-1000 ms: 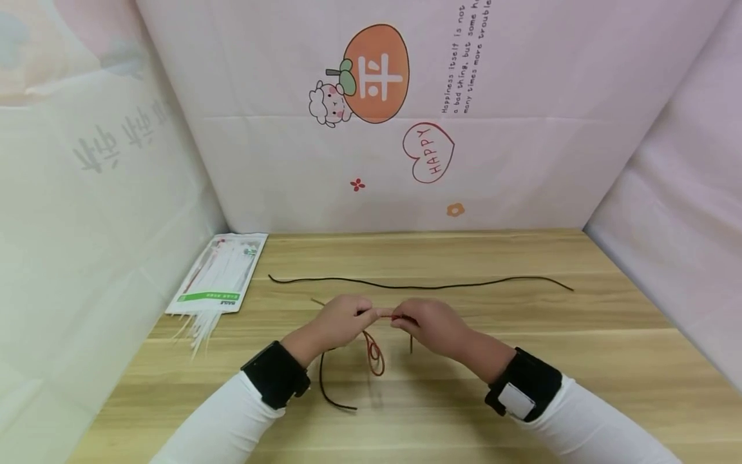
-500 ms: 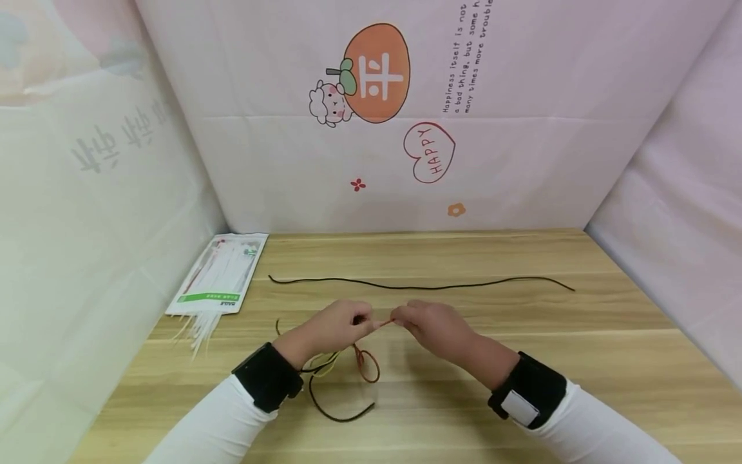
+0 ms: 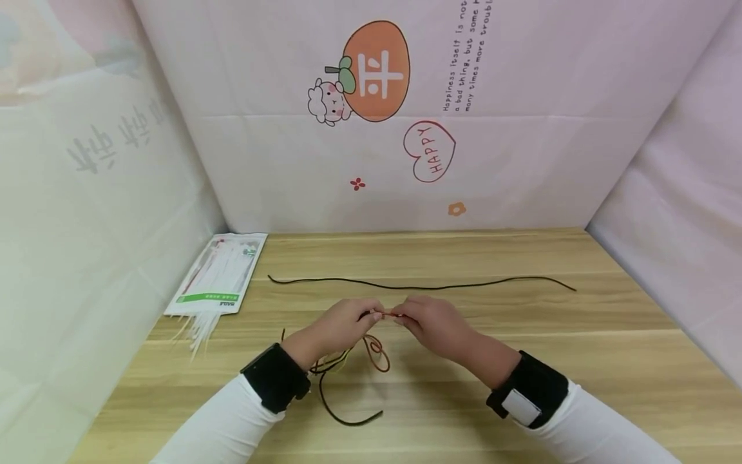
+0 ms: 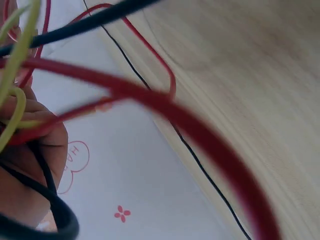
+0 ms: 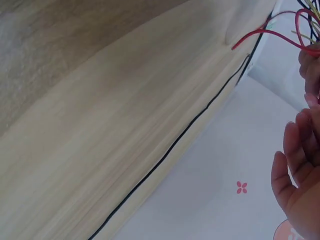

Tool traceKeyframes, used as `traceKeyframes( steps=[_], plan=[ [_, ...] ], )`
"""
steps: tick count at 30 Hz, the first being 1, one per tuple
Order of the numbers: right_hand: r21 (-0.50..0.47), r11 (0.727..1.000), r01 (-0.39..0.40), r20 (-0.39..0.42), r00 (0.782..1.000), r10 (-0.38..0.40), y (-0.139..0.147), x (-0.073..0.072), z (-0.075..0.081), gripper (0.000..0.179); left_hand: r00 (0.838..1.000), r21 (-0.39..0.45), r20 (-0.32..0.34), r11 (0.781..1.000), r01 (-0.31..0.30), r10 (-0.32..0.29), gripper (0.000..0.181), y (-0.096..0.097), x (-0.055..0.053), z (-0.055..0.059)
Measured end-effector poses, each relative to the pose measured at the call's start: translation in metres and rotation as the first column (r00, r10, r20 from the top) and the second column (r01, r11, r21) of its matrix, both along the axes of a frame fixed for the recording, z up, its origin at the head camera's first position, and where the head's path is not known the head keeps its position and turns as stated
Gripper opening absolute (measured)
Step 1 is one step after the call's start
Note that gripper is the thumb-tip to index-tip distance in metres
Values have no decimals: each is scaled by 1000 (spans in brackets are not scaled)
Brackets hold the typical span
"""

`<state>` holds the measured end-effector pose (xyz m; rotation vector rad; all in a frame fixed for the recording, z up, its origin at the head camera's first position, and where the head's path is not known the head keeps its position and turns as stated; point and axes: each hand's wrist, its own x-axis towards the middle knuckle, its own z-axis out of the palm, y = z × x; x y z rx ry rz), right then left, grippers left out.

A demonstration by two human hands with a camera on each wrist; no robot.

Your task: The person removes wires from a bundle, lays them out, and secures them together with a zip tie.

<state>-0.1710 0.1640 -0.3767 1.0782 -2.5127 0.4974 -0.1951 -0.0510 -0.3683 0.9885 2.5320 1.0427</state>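
Observation:
My left hand (image 3: 342, 327) grips a bundle of thin wires or cords over the middle of the table. In the left wrist view, the bundle includes red wire (image 4: 165, 104), yellow wire (image 4: 19, 57) and black wire (image 4: 90, 22). A red loop hangs beneath the left hand in the head view. My right hand (image 3: 436, 327) is close by on the right, pinching a short stretch of red wire that spans the two hands. The fingertips partly hide that wire. A black tail (image 3: 348, 423) curves below the left wrist.
A long black wire (image 3: 417, 287) lies across the table behind the hands. At the back left is a bag of white cable ties (image 3: 217, 267), some poking out of its front end. Printed cloth walls (image 3: 278, 174) enclose the wooden table (image 3: 464, 412) on three sides.
The left hand drew slightly left and back, stretching the red wire, then returned close to the right hand. Yellow and black strands now show below the left wrist. The right hand barely moved.

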Motion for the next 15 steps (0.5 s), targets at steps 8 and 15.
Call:
traceKeyframes(
  steps=[8, 15],
  plan=[
    [-76, 997, -34, -127, 992, 24, -4, -1, -3, 10, 998, 5, -55, 1000, 16, -16, 22, 11, 3, 5],
    [-40, 999, -33, -152, 988, 27, 3, -3, -1, 9, 999, 6, -40, 1000, 15, -15, 24, 13, 3, 3]
  ],
)
